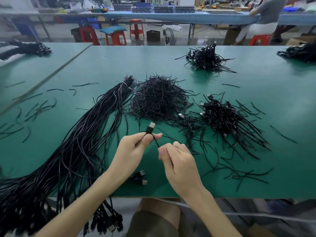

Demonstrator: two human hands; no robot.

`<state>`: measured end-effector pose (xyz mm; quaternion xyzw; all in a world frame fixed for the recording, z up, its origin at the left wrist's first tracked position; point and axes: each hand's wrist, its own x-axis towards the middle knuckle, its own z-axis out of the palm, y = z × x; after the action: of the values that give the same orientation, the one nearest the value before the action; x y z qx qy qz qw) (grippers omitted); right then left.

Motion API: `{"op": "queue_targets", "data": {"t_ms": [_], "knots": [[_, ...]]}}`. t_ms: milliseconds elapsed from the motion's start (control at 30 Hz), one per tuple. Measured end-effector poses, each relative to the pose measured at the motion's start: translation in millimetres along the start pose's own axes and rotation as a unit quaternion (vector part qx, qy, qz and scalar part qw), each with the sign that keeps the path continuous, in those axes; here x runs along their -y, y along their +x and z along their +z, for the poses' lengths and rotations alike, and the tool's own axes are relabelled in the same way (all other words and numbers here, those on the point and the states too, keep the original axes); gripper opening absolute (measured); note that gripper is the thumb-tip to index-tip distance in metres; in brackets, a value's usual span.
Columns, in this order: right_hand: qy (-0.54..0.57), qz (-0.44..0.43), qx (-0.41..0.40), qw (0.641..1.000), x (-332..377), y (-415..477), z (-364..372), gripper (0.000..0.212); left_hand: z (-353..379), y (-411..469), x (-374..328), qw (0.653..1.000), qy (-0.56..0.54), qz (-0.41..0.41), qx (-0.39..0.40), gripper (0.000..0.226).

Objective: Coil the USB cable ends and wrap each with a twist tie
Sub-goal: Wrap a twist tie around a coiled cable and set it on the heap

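USB cable [156, 141] is held up over the desk [171, 57] near its front edge, btwn both hands. The left hand [131, 151] pinches it w/ thumb & forefinger right under the plug [150, 127], which points toward 12 o'clock, metal tip clear of the fingers. A short black stretch runs from there toward 5 o'clock into the right hand [177, 161], fingers curled & pinching it. The rest of the cable is hidden behind that hand, can't tell where it goes.

At 12 o'clock from the hands sits a heap of twist ties [159, 101], dense & domed. At 9 o'clock lies a long bundle of cables [77, 147], approx. diagonal: far end up at 11 o'clock beside the heap, near end spilling off the desk's front edge at 7 o'clock, plugs dangling. At 2 o'clock there's a pile of bunched cables [220, 117] w/ tie ends sticking out, and a second pile [206, 59] well beyond it at 1 o'clock. Loose ties [34, 108] are scattered at 9–10 o'clock, more at 3–4 o'clock. Two spare plugs [141, 177] lie on the desk at 6 o'clock, just beside the left wrist.

Beyond the desk: red stools [116, 37] on the floor, and a seated person [266, 12] at a far bench, 1 o'clock.
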<state>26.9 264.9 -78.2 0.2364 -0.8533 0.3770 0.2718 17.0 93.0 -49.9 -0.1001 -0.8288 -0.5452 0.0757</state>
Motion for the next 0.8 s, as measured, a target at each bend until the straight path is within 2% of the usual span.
{"op": "queue_targets", "data": {"t_ms": [67,100,233,467,633,700,800], "knots": [[0.016,-0.007,0.012,1.0,0.2,-0.4,0.6,0.045,7.8,2.1,-6.5,0.989,-0.135,-0.064,0.012,0.035],[0.019,-0.011,0.016,1.0,0.1,-0.6,1.2,0.045,11.3,3.1,-8.7,0.972,-0.21,-0.099,0.022,0.038],[0.018,-0.013,0.007,1.0,-0.5,-0.4,4.8,0.039,20.9,7.9,-16.7,0.883,-0.43,-0.187,0.034,0.043],[0.0,0.008,-0.016,1.0,-2.1,-1.9,8.3,0.035,20.6,12.8,-24.5,0.776,-0.565,-0.279,0.007,0.025],[-0.005,0.022,-0.02,1.0,0.8,2.3,3.3,0.036,19.7,16.7,-33.1,0.747,-0.604,-0.278,-0.007,0.026],[-0.007,0.025,-0.012,1.0,1.4,2.3,1.7,0.034,21.9,17.3,-37.5,0.758,-0.597,-0.262,-0.002,0.028],[-0.01,0.036,0.011,0.999,1.1,0.1,1.8,0.035,25.3,18.3,-41.4,0.797,-0.557,-0.234,-0.001,0.034]]}}
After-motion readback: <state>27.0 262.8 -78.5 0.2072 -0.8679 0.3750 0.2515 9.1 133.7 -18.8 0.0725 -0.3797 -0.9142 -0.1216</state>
